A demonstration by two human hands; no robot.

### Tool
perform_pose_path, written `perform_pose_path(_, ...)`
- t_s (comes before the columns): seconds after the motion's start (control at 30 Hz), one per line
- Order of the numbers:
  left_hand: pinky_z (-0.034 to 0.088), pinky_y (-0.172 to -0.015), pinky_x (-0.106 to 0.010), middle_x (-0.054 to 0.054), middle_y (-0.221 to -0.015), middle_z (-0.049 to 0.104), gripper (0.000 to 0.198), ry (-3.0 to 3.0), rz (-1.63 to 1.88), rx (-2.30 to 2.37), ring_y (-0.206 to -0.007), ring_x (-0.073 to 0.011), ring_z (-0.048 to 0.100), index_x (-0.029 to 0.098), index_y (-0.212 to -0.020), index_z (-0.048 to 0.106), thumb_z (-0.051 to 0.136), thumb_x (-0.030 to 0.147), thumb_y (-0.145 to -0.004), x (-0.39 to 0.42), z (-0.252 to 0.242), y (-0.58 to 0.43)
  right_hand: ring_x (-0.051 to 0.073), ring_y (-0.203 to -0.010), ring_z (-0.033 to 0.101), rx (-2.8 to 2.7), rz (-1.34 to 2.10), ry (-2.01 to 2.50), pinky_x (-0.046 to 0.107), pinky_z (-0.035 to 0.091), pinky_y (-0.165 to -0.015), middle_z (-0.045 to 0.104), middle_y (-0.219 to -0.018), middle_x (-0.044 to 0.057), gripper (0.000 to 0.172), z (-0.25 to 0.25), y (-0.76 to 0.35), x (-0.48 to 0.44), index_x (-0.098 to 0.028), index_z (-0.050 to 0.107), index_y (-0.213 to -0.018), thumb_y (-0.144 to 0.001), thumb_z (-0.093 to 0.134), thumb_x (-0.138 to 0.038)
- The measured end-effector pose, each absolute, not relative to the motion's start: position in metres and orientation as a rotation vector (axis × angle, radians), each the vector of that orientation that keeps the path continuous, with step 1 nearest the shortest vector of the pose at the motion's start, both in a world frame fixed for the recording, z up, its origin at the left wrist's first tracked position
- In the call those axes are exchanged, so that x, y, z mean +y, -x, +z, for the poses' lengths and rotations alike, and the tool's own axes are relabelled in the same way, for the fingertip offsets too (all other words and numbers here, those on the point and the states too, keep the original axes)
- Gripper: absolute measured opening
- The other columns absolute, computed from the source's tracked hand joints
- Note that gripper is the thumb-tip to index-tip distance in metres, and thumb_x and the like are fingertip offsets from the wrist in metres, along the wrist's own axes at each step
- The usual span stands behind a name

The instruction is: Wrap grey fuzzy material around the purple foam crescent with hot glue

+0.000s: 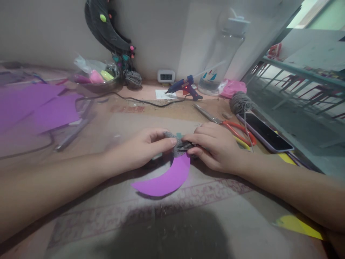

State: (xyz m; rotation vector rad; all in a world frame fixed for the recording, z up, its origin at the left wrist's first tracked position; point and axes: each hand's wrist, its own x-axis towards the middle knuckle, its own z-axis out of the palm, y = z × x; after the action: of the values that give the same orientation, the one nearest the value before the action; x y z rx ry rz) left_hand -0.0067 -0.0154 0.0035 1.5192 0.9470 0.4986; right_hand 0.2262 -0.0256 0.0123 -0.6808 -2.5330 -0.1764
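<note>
Purple paper crescent (172,176): mid table (94,194), near-edge side of fingers | bare tip curves toward near-left corner | left hand (147,147) pinching its grey-yarn-wrapped end | right hand (217,149) equally close, fingers narrow on dark-grey strands (185,146)

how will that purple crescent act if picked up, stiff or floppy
The purple crescent looks thin, so probably light. It shows no creases or sag, suggesting fairly stiff sheet. Its narrow tip would likely bend first if pushed.

Dim, hazy light, broad shadow (172,230) on worktop (253,223), stretched, blurred edges
</note>
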Motion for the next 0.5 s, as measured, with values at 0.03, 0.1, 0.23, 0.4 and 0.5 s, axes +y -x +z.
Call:
perform_pose_path(0.03, 0.028, -0.044, -0.021, 0.003, -0.065, 0.048, 0.028, -1.531, 0.5, 0.954, -0.052, -0.0086, 0.04, 0.02, -0.084, 0.061, 0.056, 0.047, -0.088, -0.0154, 0.0037, 0.0063, 0.018, -0.067, 0.051, -2.533, -0.185, 0.677, 0.031, 0.034, -0.063, 0.06, -0.074, 0.007, 0.037, 0.0124, -0.2262, -0.0256, -0.007, 0.067, -0.105, -0.098, 0.044, -0.036)
perform_pose_path(0.1, 0.027, -0.044, -0.021, 0.003, -0.065, 0.048, 0.028, -1.549, 0.502, 0.973, -0.053, -0.0086, 0.04, 0.02, -0.085, 0.061, 0.056, 0.047, -0.088, -0.0151, 0.0041, 0.0054, 0.018, -0.066, 0.05, -2.535, -0.207, 0.659, 0.031, 0.034, -0.062, 0.06, -0.072, 0.007, 0.037, 0.0127, -0.226, -0.0256, -0.008, 0.068, -0.103, -0.098, 0.045, -0.036)
perform_pose_path(0.23, 0.028, -0.045, -0.021, 0.003, -0.066, 0.049, 0.028, -1.55, 0.5, 0.968, -0.054, -0.0088, 0.041, 0.02, -0.086, 0.061, 0.055, 0.047, -0.089, -0.0148, 0.0047, 0.0047, 0.018, -0.066, 0.05, -2.548, -0.226, 0.654, 0.031, 0.032, -0.062, 0.06, -0.071, 0.006, 0.034, 0.0132, -0.2256, -0.0254, -0.009, 0.068, -0.101, -0.098, 0.046, -0.036)
perform_pose_path(0.4, 0.028, -0.046, -0.021, 0.003, -0.064, 0.047, 0.029, -1.538, 0.482, 0.969, -0.054, -0.0092, 0.041, 0.02, -0.082, 0.059, 0.055, 0.048, -0.088, -0.0144, 0.0044, 0.005, 0.018, -0.065, 0.05, -2.567, -0.208, 0.666, 0.031, 0.032, -0.061, 0.06, -0.07, 0.005, 0.033, 0.0128, -0.2256, -0.025, -0.01, 0.068, -0.101, -0.098, 0.047, -0.035)
perform_pose_path(0.5, 0.029, -0.046, -0.021, 0.003, -0.065, 0.047, 0.03, -1.538, 0.477, 0.977, -0.054, -0.0094, 0.042, 0.02, -0.082, 0.059, 0.055, 0.049, -0.088, -0.014, 0.0037, 0.0055, 0.017, -0.065, 0.05, -2.571, -0.177, 0.661, 0.031, 0.032, -0.062, 0.061, -0.071, 0.005, 0.033, 0.0125, -0.2255, -0.0246, -0.01, 0.068, -0.102, -0.098, 0.047, -0.034)
